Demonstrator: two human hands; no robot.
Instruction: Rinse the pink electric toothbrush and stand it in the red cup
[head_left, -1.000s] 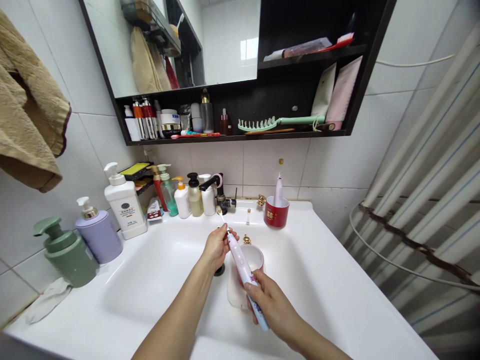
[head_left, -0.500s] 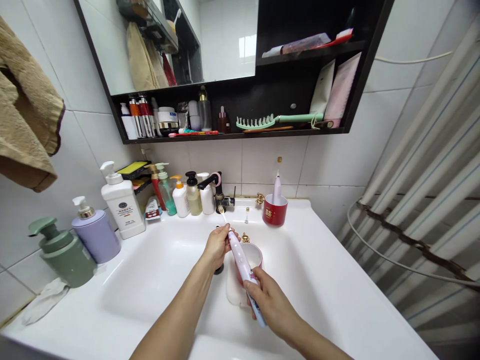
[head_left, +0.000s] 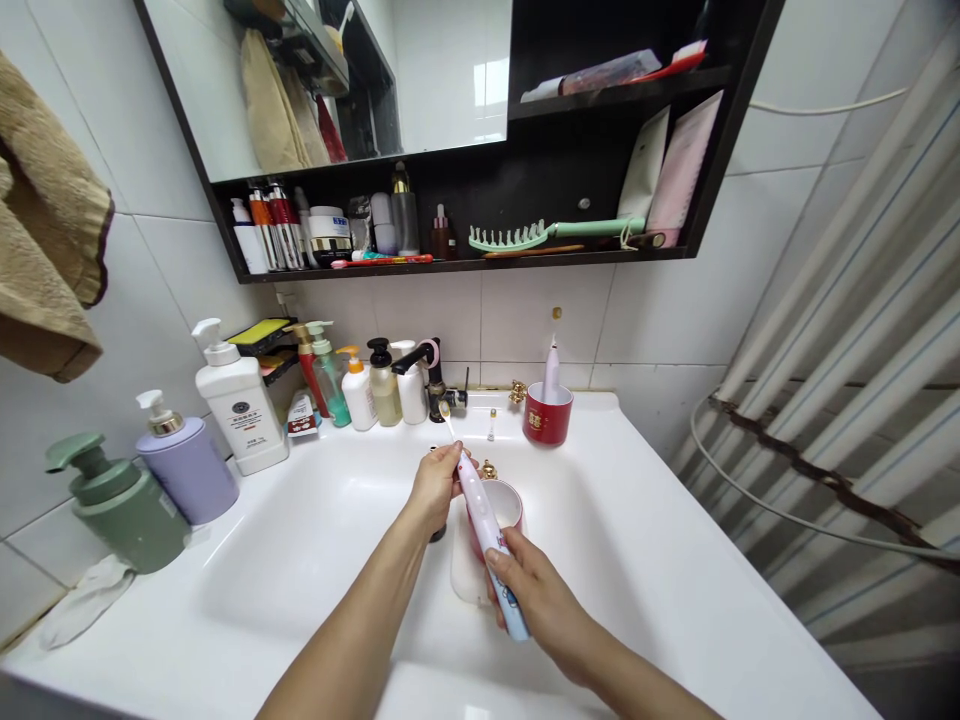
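Over the white sink (head_left: 300, 560) I hold a pink and light-blue electric toothbrush (head_left: 480, 510), tilted with its bristles up and away from me. My right hand (head_left: 529, 575) is wrapped round the lower handle. My left hand (head_left: 436, 485) pinches the brush near its neck, just below the head; some of its fingers are hidden behind it. Under the toothbrush, a red cup with a white inside (head_left: 511, 503) stands in the basin on a pale tray (head_left: 466, 582), partly covered by the brush and my right hand.
A black faucet (head_left: 435, 380) stands at the back. Right of it, a red cup (head_left: 546, 425) holds another electric toothbrush (head_left: 552, 370). Several pump bottles line the left, among them a purple bottle (head_left: 191, 470) and a green bottle (head_left: 131, 515). A dark mirror cabinet (head_left: 450, 265) hangs above.
The view has shifted slightly. Both hands keep their hold on the toothbrush, and its handle has turned a little, showing more of the printed pattern near the base.
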